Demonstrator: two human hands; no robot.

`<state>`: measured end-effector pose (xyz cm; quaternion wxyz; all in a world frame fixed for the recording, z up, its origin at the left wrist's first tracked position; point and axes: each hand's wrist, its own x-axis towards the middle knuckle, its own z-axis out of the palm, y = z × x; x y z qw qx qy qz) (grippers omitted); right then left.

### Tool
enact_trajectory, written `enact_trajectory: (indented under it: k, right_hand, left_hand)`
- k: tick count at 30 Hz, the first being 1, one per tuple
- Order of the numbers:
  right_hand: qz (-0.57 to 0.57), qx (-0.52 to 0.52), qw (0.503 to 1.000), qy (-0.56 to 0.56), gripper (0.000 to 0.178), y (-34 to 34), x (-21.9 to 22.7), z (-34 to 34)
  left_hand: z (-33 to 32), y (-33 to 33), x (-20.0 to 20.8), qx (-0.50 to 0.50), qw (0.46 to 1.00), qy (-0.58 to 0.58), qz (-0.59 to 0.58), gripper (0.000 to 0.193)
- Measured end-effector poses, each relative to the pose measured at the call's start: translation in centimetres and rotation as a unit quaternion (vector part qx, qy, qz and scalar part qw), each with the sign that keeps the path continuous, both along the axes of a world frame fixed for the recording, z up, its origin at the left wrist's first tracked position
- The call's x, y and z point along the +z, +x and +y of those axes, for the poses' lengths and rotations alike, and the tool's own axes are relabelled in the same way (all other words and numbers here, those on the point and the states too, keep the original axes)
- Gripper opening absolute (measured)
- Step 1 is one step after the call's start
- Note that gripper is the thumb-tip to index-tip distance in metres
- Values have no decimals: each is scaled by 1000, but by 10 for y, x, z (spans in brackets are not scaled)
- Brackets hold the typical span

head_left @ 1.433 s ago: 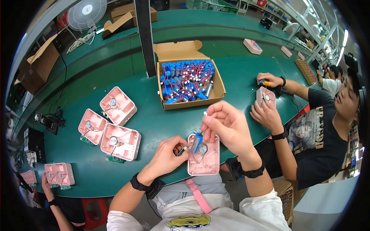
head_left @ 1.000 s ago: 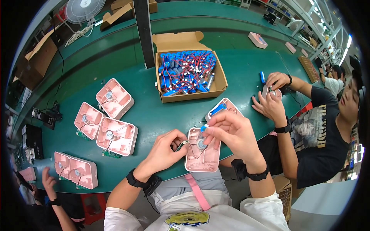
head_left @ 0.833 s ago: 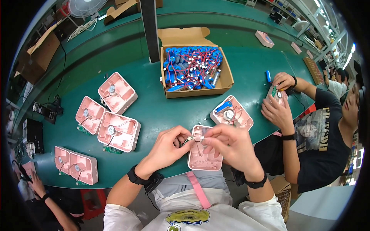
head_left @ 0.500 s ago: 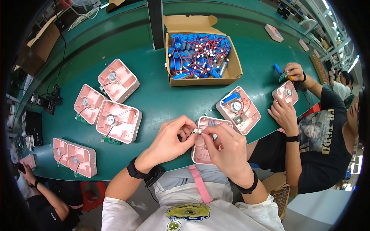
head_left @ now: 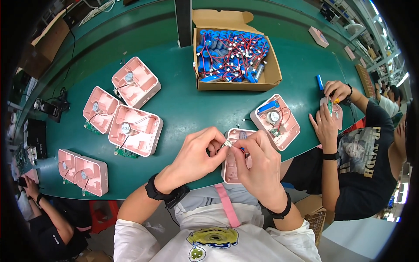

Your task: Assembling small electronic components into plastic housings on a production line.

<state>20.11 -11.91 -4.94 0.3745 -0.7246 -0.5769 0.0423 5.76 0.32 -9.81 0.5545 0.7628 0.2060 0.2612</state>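
Observation:
Over a pink plastic housing [head_left: 231, 174] near the table's front edge, my two hands meet fingertip to fingertip. My left hand [head_left: 196, 150] pinches a small part with a white connector [head_left: 227, 143]; the rest of it is hidden by the fingers. My right hand [head_left: 262, 168] is closed in a pinch right beside that connector, and what its fingertips hold is mostly covered. A bit of red and blue shows under the right fingers. To the right lies another pink housing [head_left: 286, 131] with a blue battery [head_left: 268, 107], a round silver speaker [head_left: 273, 117] and wires inside.
An open cardboard box [head_left: 240, 85] of blue batteries with red wires stands ahead, beside a dark post [head_left: 184, 24]. Several pink housings [head_left: 148, 142] with green circuit boards sit at left. A co-worker's hands [head_left: 325, 126] work on a housing at right.
The whole view has shifted slightly. My hands stay together at the connector, with small finger movements. The co-worker at right has brought a green circuit board down to the housing.

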Motion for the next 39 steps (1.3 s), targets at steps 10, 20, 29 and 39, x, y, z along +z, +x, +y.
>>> enact_trajectory:
  k: [10,20,29,39]
  right_hand:
    - [51,-19,997,-48,13,-5,3,2]
    - [38,-22,999,-26,16,-7,-6,7]
    - [-70,27,994,-81,72,-28,12,-41]
    - [-155,20,985,-72,78,-1,-42,-39]
  left_hand:
    - [-5,-1,3,22,993,110,-26,18]
    - [-8,0,7,27,989,144,-16,17]
    - [-7,-1,29,29,967,-251,36,16]
    - [5,-13,68,-69,988,15,134,22]
